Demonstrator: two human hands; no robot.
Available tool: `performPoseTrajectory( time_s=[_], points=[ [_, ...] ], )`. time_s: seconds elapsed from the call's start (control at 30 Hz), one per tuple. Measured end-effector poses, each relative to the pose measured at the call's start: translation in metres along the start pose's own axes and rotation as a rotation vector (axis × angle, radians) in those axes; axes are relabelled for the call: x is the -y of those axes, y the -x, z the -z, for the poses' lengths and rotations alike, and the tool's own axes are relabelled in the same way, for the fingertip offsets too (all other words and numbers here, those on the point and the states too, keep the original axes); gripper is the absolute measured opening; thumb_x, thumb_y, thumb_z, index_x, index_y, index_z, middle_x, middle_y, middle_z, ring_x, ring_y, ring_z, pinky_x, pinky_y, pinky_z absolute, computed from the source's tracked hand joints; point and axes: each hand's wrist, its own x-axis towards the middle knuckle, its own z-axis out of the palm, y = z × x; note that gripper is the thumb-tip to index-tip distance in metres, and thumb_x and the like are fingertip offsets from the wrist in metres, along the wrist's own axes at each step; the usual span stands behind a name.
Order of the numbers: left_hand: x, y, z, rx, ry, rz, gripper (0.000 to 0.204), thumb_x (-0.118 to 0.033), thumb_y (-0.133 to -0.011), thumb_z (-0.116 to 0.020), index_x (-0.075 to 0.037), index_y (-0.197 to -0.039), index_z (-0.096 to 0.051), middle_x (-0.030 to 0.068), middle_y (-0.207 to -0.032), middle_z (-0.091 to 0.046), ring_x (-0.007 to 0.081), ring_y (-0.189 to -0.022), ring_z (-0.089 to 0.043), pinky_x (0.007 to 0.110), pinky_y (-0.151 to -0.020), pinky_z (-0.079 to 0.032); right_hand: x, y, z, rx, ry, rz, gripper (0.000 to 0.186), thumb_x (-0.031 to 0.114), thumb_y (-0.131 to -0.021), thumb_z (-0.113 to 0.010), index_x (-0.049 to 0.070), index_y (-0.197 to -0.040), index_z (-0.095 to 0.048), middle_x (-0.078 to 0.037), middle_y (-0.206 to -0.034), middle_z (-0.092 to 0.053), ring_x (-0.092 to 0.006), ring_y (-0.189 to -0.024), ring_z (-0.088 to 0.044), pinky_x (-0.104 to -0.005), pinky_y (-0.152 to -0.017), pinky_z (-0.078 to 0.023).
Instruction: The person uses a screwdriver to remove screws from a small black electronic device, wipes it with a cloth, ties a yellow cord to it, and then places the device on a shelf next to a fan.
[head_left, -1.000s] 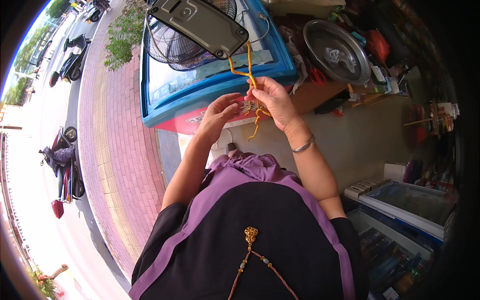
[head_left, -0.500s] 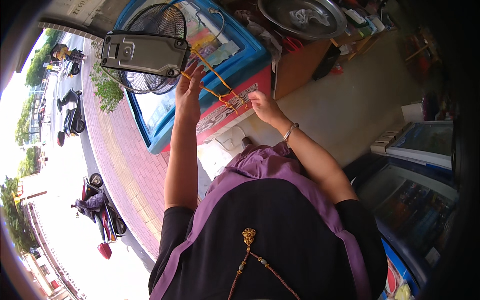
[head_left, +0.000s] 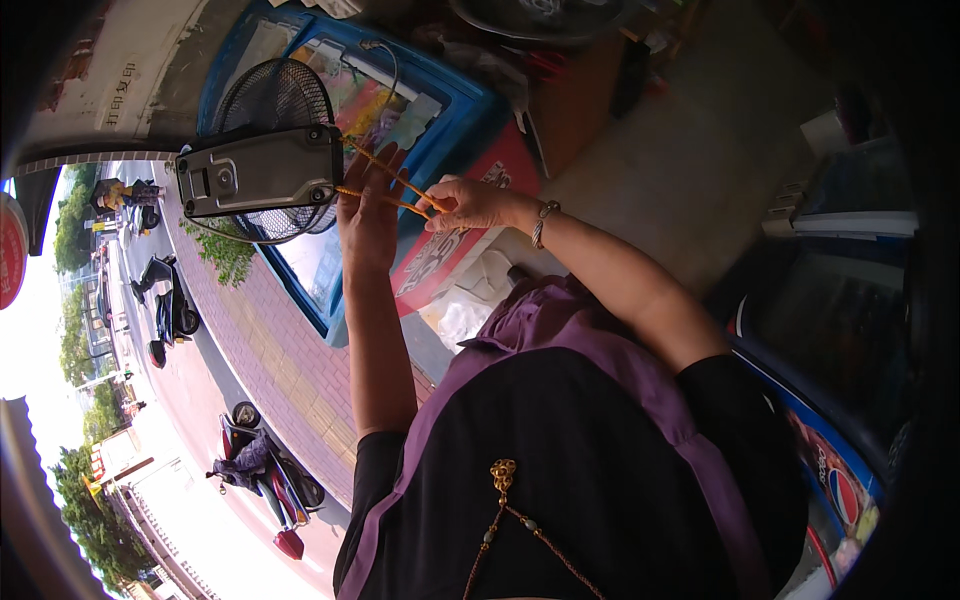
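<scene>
A grey boxy device (head_left: 262, 170) hangs close to the camera at upper left, with an orange cord (head_left: 392, 195) running from its right side. My left hand (head_left: 367, 210) is raised flat with fingers spread, and the cord passes across its fingers. My right hand (head_left: 470, 204), with a bracelet on the wrist, pinches the cord's far end between thumb and fingers. Both hands sit over a blue chest freezer (head_left: 440, 120) with a glass lid.
A black fan (head_left: 270, 110) stands on the freezer's left end. A red-brick pavement (head_left: 290, 370) runs at left, with parked scooters (head_left: 265, 475) farther out. Another glass-topped cooler (head_left: 840, 330) is on the right, and a metal pan (head_left: 540, 15) at the top.
The view has swung, so the freezer and fan shifted. My left hand has risen and opened flat by the device. The cord is now stretched between both hands.
</scene>
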Motion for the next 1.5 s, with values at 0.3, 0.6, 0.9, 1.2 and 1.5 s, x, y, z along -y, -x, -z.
performPoseTrajectory(
  time_s=[0.3,0.6,0.9,1.2,1.5],
  points=[
    [-0.003,-0.001,0.005,0.028,0.131,0.022,0.032,-0.023,-0.101,-0.052,0.001,-0.122,-0.056,0.0174,-0.106,-0.068,0.0289,-0.104,-0.065,0.044,-0.098,-0.048,-0.071,0.066,-0.016,-0.098,0.402,-0.025,0.024,0.025,-0.097,-0.054,0.002,-0.102,-0.057,-0.015,-0.096,-0.062,-0.0350,-0.090,-0.062,-0.0413,-0.079,-0.050],
    [-0.004,0.002,0.012,0.020,0.110,0.013,0.031,-0.026,-0.104,-0.044,0.000,-0.117,-0.056,0.0154,-0.106,-0.068,0.0276,-0.104,-0.065,0.042,-0.094,-0.049,-0.096,0.119,-0.002,-0.161,0.398,-0.291,0.022,0.026,-0.099,-0.052,0.005,-0.099,-0.055,-0.018,-0.084,-0.065,-0.0390,-0.080,-0.064,-0.0444,-0.068,-0.050],
    [0.002,0.011,0.023,0.100,0.099,0.100,0.040,-0.028,-0.103,-0.048,0.000,-0.130,-0.052,0.0146,-0.124,-0.061,0.0275,-0.118,-0.059,0.042,-0.103,-0.045,-0.188,0.190,0.012,-0.037,0.654,-0.478,0.029,0.024,-0.097,-0.049,-0.002,-0.104,-0.061,-0.020,-0.095,-0.066,-0.0376,-0.093,-0.064,-0.0447,-0.082,-0.051],
    [0.006,0.017,0.050,0.318,-0.086,0.114,0.052,-0.031,-0.101,-0.052,-0.003,-0.144,-0.041,0.0110,-0.135,-0.056,0.0190,-0.124,-0.051,0.034,-0.107,-0.038,0.067,0.049,0.071,-0.285,0.714,-0.189,0.026,0.010,-0.090,-0.060,-0.003,-0.113,-0.060,-0.017,-0.099,-0.069,-0.0339,-0.082,-0.068,-0.0393,-0.073,-0.055],
    [0.001,0.049,0.108,0.221,0.027,0.180,0.056,-0.031,-0.098,-0.059,0.000,-0.142,-0.043,0.0125,-0.139,-0.052,0.0185,-0.129,-0.047,0.034,-0.108,-0.037,0.265,-0.192,-0.071,-0.134,1.319,0.432,0.121,0.046,-0.067,-0.084,0.023,-0.156,-0.007,-0.030,-0.147,-0.026,-0.0477,-0.134,-0.032,-0.0633,-0.102,-0.034]
  ],
)
